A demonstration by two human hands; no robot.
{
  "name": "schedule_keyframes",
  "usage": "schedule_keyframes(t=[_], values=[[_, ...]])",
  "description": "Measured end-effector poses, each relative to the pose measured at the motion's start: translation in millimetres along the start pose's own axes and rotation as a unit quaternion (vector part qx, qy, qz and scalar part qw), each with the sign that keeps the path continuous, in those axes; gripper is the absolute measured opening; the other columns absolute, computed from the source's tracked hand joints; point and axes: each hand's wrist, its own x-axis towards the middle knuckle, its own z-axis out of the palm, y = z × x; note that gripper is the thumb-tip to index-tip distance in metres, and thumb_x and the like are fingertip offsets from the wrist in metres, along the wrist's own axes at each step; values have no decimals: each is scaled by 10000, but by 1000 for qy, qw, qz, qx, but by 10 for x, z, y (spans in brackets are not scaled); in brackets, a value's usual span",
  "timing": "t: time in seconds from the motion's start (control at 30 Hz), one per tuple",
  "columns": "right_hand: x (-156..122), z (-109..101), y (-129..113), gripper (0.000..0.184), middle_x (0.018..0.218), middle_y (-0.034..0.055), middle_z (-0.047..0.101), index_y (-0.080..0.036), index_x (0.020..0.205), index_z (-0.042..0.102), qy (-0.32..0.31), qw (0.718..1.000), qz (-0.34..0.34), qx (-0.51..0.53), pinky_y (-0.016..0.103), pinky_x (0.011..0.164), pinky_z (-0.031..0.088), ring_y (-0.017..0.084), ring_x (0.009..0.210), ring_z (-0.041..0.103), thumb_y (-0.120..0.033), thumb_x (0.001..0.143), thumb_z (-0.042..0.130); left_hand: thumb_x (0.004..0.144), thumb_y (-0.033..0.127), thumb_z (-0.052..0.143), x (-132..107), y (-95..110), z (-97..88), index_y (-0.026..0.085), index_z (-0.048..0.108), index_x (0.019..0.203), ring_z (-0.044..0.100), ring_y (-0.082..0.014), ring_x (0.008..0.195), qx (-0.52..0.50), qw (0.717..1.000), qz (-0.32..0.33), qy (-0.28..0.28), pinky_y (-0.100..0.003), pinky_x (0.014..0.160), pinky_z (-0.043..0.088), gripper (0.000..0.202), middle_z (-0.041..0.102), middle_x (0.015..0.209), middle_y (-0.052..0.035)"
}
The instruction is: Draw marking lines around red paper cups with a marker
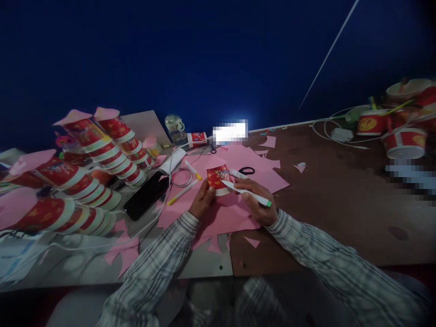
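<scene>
A red paper cup (216, 178) with a printed pattern is tilted in the middle of the view, above pink paper. Around its left side close the fingers of my left hand (203, 200). My right hand (258, 200) grips a white marker pen (250, 195) with a green end, its other end at the cup's right side. A second white marker (237, 174) lies close to the cup, partly hidden by my right hand. Just beyond my right hand is a pair of scissors (246, 170), of which a dark handle shows.
Stacks of red paper cups (109, 154) with pink cone tops stand at the left. Beside them lie a black phone (146, 196), a white cable and yellow-tipped markers (184, 192). Pink paper (269, 175) and scraps cover the centre. Red tubs (407, 141) stand at the far right.
</scene>
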Motion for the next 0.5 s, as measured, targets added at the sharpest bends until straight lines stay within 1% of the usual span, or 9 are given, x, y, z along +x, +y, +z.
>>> schedule_keyframes(t=[0.07,0.2,0.4,0.5], values=[[0,-9,-3,256,1007,121,778,-215,1059,724,2,1000,8,-4,485,947,586,277,1039,734,-348,982,519,873,684,536,1,-8,-2,188,573,1220,361,-134,532,8,1000,2,3,-284,501,342,607,495,702,-17],[12,-20,-2,268,1016,120,776,-216,1072,723,31,999,13,-6,464,905,602,266,1009,737,-363,984,517,873,698,519,10,-26,-21,206,556,1293,393,-151,554,24,1000,5,3,-299,522,371,647,547,752,-43],[-16,-12,28,266,973,115,783,-200,1040,735,11,1000,0,-13,490,969,576,280,1060,728,-334,982,513,900,676,503,23,-59,-51,155,577,1241,411,-144,538,46,999,14,1,-292,509,395,627,527,699,-31],[-5,-18,24,265,989,122,778,-193,1056,730,31,999,7,-7,466,912,594,271,1015,733,-334,979,518,920,672,470,28,-71,-60,153,553,1273,423,-139,543,55,998,26,-5,-276,503,402,632,543,722,-33]])
